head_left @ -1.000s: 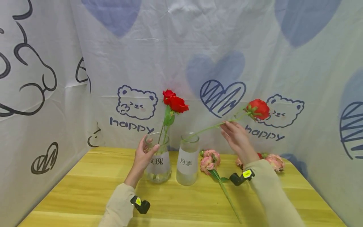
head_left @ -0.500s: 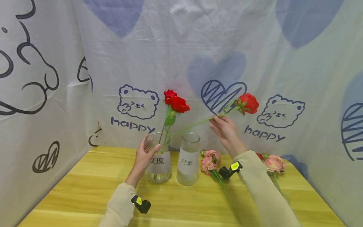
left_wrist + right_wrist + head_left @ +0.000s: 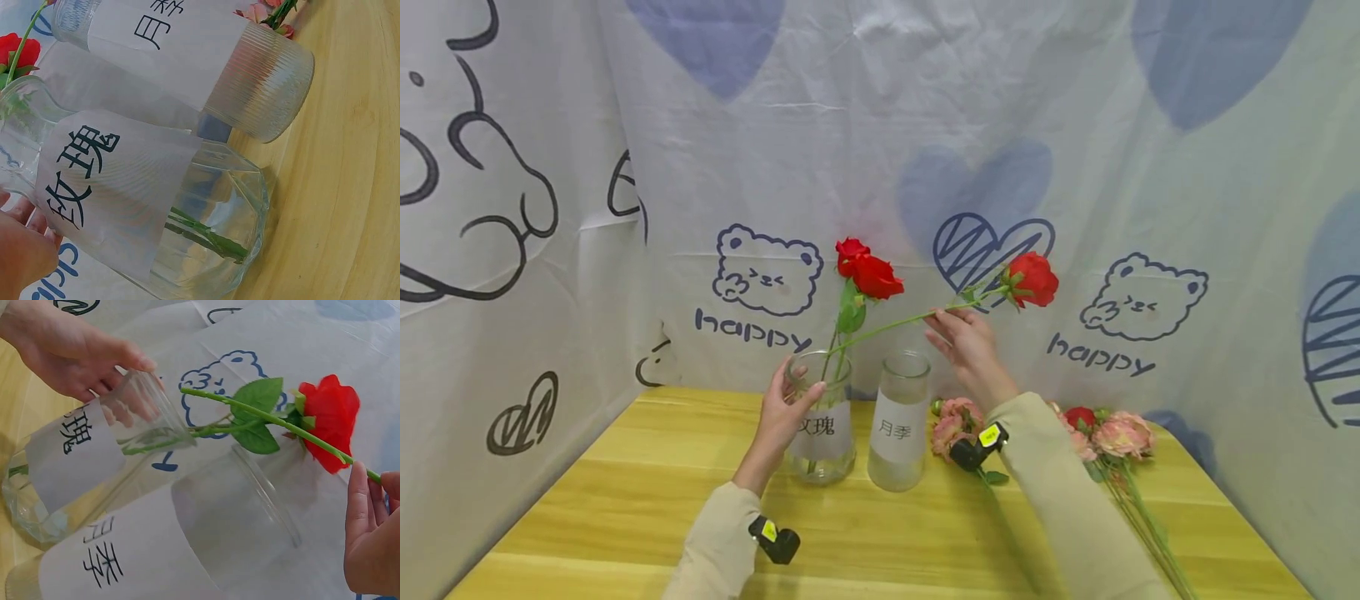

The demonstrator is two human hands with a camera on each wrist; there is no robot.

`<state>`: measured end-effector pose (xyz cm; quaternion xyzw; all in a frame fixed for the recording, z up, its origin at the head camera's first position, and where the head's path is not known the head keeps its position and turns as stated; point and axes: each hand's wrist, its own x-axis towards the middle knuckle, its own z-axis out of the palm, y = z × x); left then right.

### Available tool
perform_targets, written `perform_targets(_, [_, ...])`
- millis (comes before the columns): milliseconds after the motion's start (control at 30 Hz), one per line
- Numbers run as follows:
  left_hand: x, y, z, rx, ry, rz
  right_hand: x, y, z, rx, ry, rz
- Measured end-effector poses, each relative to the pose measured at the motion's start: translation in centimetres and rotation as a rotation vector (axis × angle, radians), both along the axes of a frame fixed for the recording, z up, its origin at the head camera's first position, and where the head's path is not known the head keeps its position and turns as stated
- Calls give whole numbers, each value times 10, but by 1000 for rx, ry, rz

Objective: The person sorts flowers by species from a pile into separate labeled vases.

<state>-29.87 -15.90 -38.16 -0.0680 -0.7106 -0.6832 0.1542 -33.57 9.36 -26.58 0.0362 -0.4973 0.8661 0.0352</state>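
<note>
My left hand (image 3: 781,421) grips the neck of a clear glass vase (image 3: 822,472) with a paper label. Two red roses (image 3: 877,277) stand in that vase, leaning right; their stem ends show through the glass in the left wrist view. My right hand (image 3: 967,343) pinches the green stem of another red rose (image 3: 1033,279) between thumb and fingers. This rose slants, bloom up to the right, its cut stem end (image 3: 186,391) by the mouth of the gripped vase. A second labelled glass vase (image 3: 898,472), ribbed at its base, stands just to the right, with no flowers in it.
Pink flowers (image 3: 955,417) lie behind my right forearm, partly hidden. Farther right lie more pink flowers (image 3: 1123,435) and a red bloom (image 3: 1080,417), stems toward me. The wooden table (image 3: 647,500) meets a printed cloth (image 3: 865,150) at the back.
My right hand has moved left with its rose, carrying the stem end from over the ribbed vase to the mouth of the other vase. My left hand keeps its grip.
</note>
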Motion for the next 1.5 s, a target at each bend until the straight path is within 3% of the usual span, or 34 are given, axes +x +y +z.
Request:
perform_targets(433, [2,0,1,-28,11,27,3,-22,-6,67,13,8])
perform_targets(600, [2,0,1,-23,10,24,4,-26,-7,159,41,-17])
perform_targets(933, [2,1,1,-15,13,23,5,-43,1,492,214,-100])
perform_targets(1267, [1,2,-1,-11,10,21,10,-74,7,725,520,-165])
perform_targets(1500, [0,3,0,-12,12,34,9,-95,8,830,563,-151])
